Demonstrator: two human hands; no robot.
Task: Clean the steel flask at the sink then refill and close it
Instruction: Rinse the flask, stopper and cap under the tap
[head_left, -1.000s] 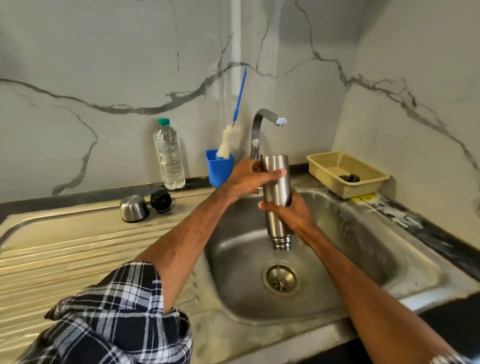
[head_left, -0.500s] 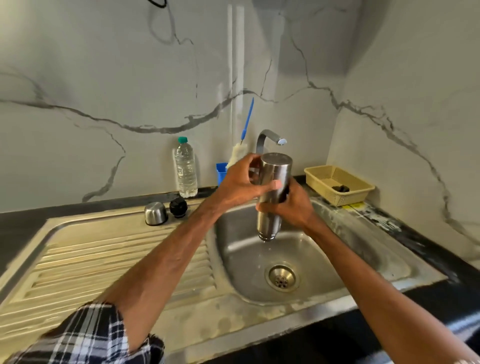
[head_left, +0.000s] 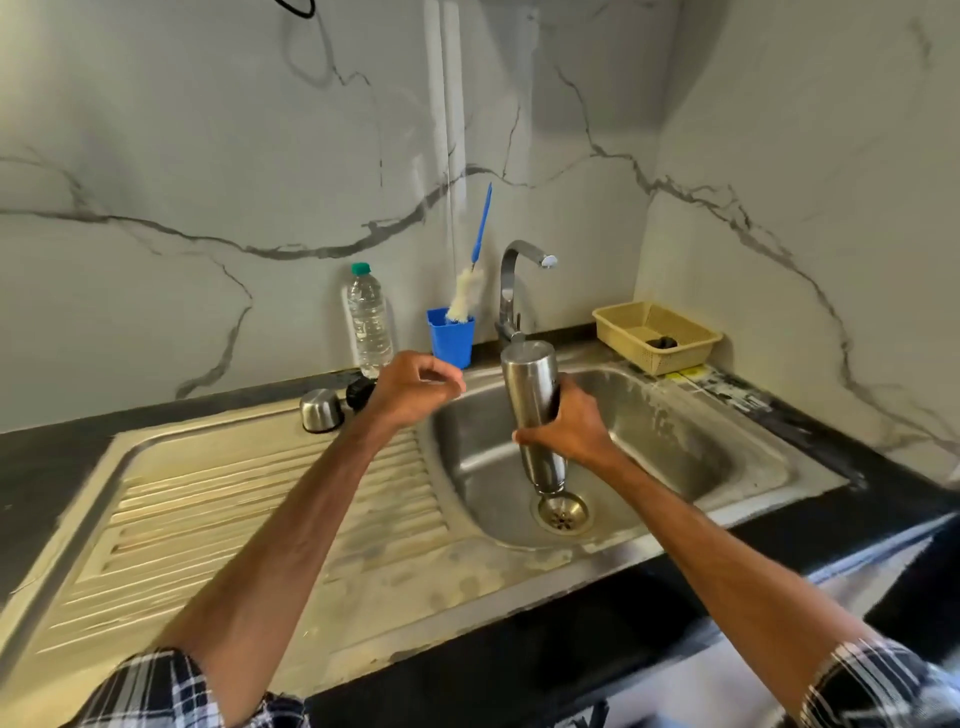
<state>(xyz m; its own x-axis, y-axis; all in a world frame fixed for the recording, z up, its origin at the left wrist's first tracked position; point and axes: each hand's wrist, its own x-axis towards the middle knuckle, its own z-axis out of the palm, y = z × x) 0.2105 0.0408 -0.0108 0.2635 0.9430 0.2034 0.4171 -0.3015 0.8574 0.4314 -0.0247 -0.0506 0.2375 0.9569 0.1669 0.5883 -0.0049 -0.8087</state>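
Medium-bright, soft even light. Bright vertical glare streak down white grey-veined marble wall. Sharp highlights on cylindrical steel flask and curved chrome tap. Dim shadow in upper right wall corner. Wide-angle bowing at edges. Left edge of ribbed steel draining board smeared; centre crisp.

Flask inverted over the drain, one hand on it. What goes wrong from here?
Only the right hand grips the steel flask, mouth down above the drain; a slip would likely drop it into the sink.
The left hand hovers close to the blue cup holding the brush; a hasty reach may tip it.
The steel cap and black stopper beside that forearm could get knocked.
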